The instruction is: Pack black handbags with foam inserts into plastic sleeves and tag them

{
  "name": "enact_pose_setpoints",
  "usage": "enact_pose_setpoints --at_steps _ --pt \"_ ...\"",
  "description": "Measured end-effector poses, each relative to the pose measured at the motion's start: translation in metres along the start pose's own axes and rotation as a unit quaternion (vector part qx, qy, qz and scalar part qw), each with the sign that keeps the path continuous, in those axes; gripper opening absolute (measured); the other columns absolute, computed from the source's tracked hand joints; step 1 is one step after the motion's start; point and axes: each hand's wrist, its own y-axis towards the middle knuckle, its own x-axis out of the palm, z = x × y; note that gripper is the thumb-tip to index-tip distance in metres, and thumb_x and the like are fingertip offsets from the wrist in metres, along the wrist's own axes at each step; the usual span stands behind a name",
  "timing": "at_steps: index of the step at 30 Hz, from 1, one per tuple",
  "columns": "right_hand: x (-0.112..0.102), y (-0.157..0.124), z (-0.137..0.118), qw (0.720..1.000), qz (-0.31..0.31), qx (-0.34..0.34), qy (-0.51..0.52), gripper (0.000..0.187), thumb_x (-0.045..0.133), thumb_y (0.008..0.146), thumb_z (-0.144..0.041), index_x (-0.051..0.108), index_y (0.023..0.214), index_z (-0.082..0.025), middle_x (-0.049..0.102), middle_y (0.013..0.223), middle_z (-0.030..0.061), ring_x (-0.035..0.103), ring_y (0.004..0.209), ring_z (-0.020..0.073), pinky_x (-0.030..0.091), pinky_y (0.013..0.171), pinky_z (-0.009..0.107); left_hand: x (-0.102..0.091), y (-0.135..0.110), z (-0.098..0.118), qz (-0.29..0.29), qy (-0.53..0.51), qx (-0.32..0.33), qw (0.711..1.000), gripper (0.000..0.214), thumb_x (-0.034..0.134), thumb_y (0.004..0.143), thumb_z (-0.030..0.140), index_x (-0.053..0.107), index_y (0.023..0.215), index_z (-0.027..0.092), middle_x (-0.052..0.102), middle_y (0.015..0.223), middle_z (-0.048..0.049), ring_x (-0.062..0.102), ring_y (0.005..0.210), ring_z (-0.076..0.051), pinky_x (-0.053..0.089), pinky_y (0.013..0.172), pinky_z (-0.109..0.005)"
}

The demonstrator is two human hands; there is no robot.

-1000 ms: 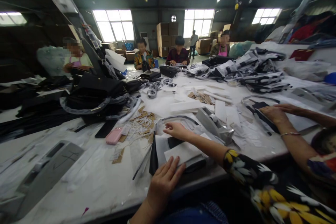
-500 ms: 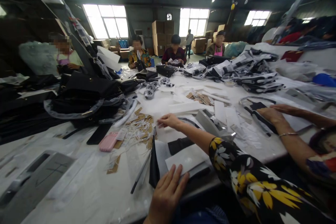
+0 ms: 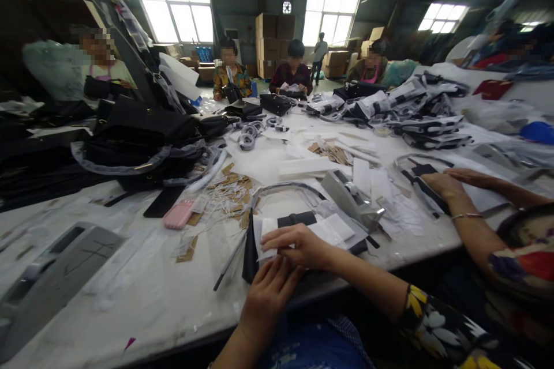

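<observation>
A black handbag [image 3: 249,251] lies at the table's front edge, with white paper sheets [image 3: 335,229] over its front. Its handle [image 3: 285,187], wrapped in clear plastic, arches away from me. A black strap [image 3: 296,218] shows between the sheets. My right hand [image 3: 303,245] rests across the paper with its fingers stretched out to the left. Close below it, my left hand [image 3: 270,291] lies flat on the bag's near edge, fingertips tucked by the right hand's fingers. Whatever is under the fingers is hidden.
Grey tape dispensers [image 3: 352,199] [image 3: 60,277] stand right and left. String tags [image 3: 234,190], a pink case [image 3: 179,214] and a heap of black bags [image 3: 142,132] lie leftward. A co-worker's hands [image 3: 444,187] work at the right. More wrapped bags [image 3: 415,104] are piled behind.
My right hand has come down and toward me from above the string tags onto the paper on the bag. The left hand has stayed near the bag's edge. The view has tilted downward.
</observation>
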Motion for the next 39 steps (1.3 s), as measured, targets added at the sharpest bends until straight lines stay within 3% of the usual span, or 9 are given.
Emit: enact_pose_setpoints --at_steps 4,7,11,17,25,28,33,37,39 --pt "0.013 -0.020 0.009 1.000 0.012 -0.011 -0.001 0.039 0.054 0.083 -0.006 0.077 0.108 -0.024 0.070 0.113 0.0063 0.067 0.103 0.0161 0.052 0.094 0.028 0.005 -0.002 0.001 0.002 -0.040 -0.034 0.999 0.035 0.045 0.099 0.015 0.064 0.127 0.023 0.075 0.107 -0.0060 0.071 0.097 -0.021 0.057 0.090 -0.039" --pt "0.012 -0.024 0.011 1.000 -0.007 -0.022 -0.016 0.035 0.056 0.084 -0.009 0.078 0.106 -0.024 0.069 0.103 0.0060 0.067 0.096 0.0159 0.053 0.089 0.028 0.000 0.002 0.001 -0.007 -0.047 -0.029 0.998 0.033 0.047 0.098 0.015 0.064 0.125 0.023 0.075 0.105 -0.0045 0.070 0.097 -0.020 0.054 0.098 -0.039" --pt "0.010 -0.026 0.011 0.998 -0.027 -0.048 -0.026 0.031 0.058 0.087 -0.012 0.077 0.110 -0.021 0.070 0.103 0.0078 0.068 0.096 0.0173 0.053 0.089 0.029 -0.008 0.006 -0.002 0.004 -0.040 -0.019 0.999 0.028 0.046 0.099 0.018 0.067 0.118 0.021 0.076 0.097 -0.0032 0.070 0.098 -0.020 0.055 0.095 -0.036" --pt "0.010 -0.031 0.009 0.999 0.023 -0.044 0.016 0.021 0.064 0.092 -0.024 0.078 0.106 -0.019 0.073 0.101 0.0095 0.070 0.094 0.0181 0.055 0.087 0.030 -0.004 -0.008 -0.003 0.057 -0.041 -0.010 0.997 0.026 0.045 0.099 0.013 0.066 0.114 0.016 0.074 0.111 -0.0067 0.068 0.107 -0.018 0.051 0.101 -0.036" --pt "0.011 -0.033 0.006 0.997 0.040 -0.057 0.013 0.017 0.067 0.091 -0.024 0.078 0.102 -0.017 0.075 0.098 0.0100 0.072 0.091 0.0190 0.058 0.084 0.031 0.008 -0.026 0.006 0.115 -0.034 -0.099 0.988 0.024 0.054 0.096 0.015 0.061 0.118 0.014 0.070 0.111 -0.0111 0.065 0.112 -0.022 0.054 0.099 -0.038" --pt "0.015 -0.037 0.009 0.995 0.057 -0.079 -0.002 0.017 0.066 0.090 -0.020 0.077 0.102 -0.017 0.075 0.099 0.0107 0.072 0.092 0.0190 0.059 0.085 0.031 0.010 -0.027 0.007 0.132 -0.038 -0.125 0.983 0.027 0.056 0.096 0.020 0.058 0.122 0.015 0.067 0.111 -0.0114 0.064 0.112 -0.022 0.056 0.096 -0.037" --pt "0.023 -0.042 0.008 0.988 0.056 -0.133 -0.056 0.015 0.063 0.090 -0.014 0.075 0.099 -0.015 0.075 0.100 0.0114 0.071 0.100 0.0194 0.058 0.093 0.032 0.010 -0.026 0.009 0.145 -0.047 -0.151 0.977 0.045 0.061 0.093 0.020 0.050 0.137 0.018 0.057 0.134 -0.0164 0.061 0.118 -0.023 0.059 0.090 -0.035" --pt "0.026 -0.048 -0.002 0.974 0.016 -0.198 -0.106 0.019 0.061 0.091 -0.016 0.071 0.107 -0.011 0.074 0.105 0.0154 0.067 0.113 0.0236 0.052 0.104 0.038 0.008 -0.024 0.009 0.133 -0.061 -0.138 0.979 0.052 0.059 0.094 0.019 0.045 0.144 0.017 0.068 0.125 -0.0109 0.057 0.125 -0.025 0.055 0.099 -0.038" --pt "0.024 -0.051 -0.008 0.967 -0.002 -0.232 -0.107 0.018 0.064 0.090 -0.021 0.071 0.103 -0.009 0.075 0.099 0.0151 0.068 0.109 0.0240 0.054 0.101 0.036 0.006 -0.023 0.008 0.127 -0.068 -0.136 0.980 0.051 0.056 0.096 0.018 0.044 0.146 0.016 0.070 0.122 -0.0094 0.059 0.122 -0.023 0.054 0.099 -0.035"
